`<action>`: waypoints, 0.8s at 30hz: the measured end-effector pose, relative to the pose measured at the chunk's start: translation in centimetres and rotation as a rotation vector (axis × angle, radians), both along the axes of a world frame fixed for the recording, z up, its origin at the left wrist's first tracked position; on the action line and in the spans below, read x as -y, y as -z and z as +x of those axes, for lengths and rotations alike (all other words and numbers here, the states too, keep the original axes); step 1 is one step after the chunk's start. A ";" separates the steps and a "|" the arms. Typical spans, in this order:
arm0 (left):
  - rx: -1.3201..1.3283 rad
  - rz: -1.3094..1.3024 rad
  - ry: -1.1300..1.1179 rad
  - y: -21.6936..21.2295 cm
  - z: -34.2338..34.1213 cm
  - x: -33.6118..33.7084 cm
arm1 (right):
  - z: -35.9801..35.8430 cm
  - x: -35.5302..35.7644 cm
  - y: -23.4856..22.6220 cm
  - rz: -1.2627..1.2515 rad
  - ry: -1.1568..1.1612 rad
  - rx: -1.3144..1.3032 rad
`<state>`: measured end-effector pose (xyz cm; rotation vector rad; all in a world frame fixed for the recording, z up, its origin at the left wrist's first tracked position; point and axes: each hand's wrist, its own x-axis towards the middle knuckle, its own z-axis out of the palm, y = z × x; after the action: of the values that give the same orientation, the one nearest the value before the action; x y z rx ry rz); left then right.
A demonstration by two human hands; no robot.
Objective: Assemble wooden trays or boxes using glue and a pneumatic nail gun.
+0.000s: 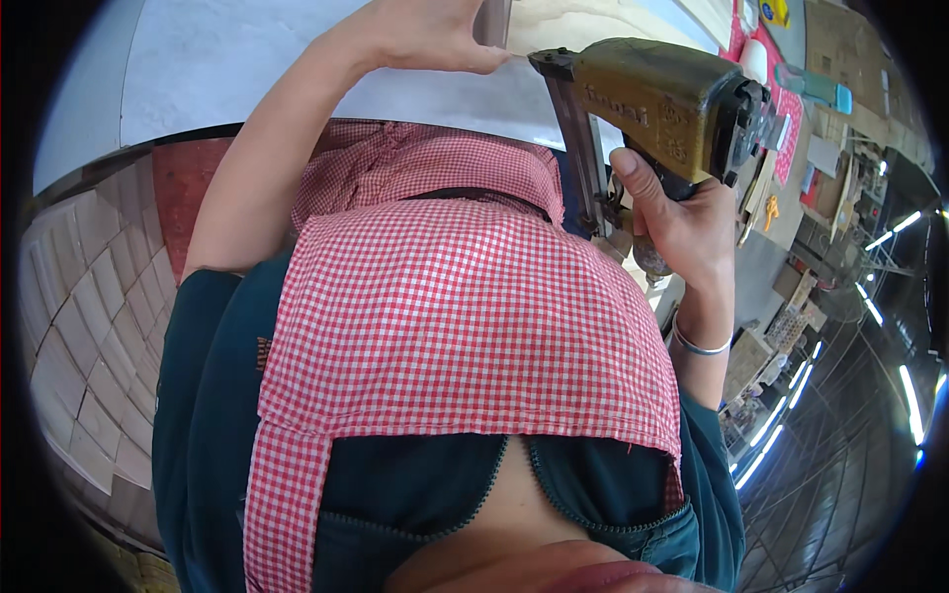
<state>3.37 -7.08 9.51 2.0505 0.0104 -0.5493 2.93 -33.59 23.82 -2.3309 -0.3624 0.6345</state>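
Note:
My right hand [682,222] is closed round the grip of a pneumatic nail gun [643,94]. Its body is worn olive-brown with a black rear end, and a long dark magazine slants down from the nose. The nose points left, just beside my left thumb. At the top edge, my left hand [435,38] has its thumb stretched along the near end of a brown strip [492,22], which lies between thumb and palm. The picture's edge cuts off the other fingers. A pale wooden board [593,22] lies beyond the nose, partly hidden by the gun.
A whitish work surface [227,74] spans the far side. To the right are a teal-capped bottle [816,87], a pink patterned cloth [789,138] and an orange object [771,212]. Stacked pale boards [94,296] stand at the left. Shelves with goods [756,356] line the right.

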 end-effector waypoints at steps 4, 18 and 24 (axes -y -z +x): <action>0.096 -0.032 -0.027 0.2 -0.2 0.1 | -0.1 -0.7 0.1 -0.009 -0.024 -0.001; 0.403 -0.027 -0.057 0.6 -0.3 0.4 | -1.4 -1.6 0.2 0.012 0.104 -0.043; 0.777 0.233 -0.351 1.0 -8.3 -1.3 | -1.4 -0.9 0.0 0.155 0.097 -0.036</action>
<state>-4.98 -5.82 8.53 2.2954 -0.0273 0.4996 1.51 -32.74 23.81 -2.1720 -0.2707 0.5797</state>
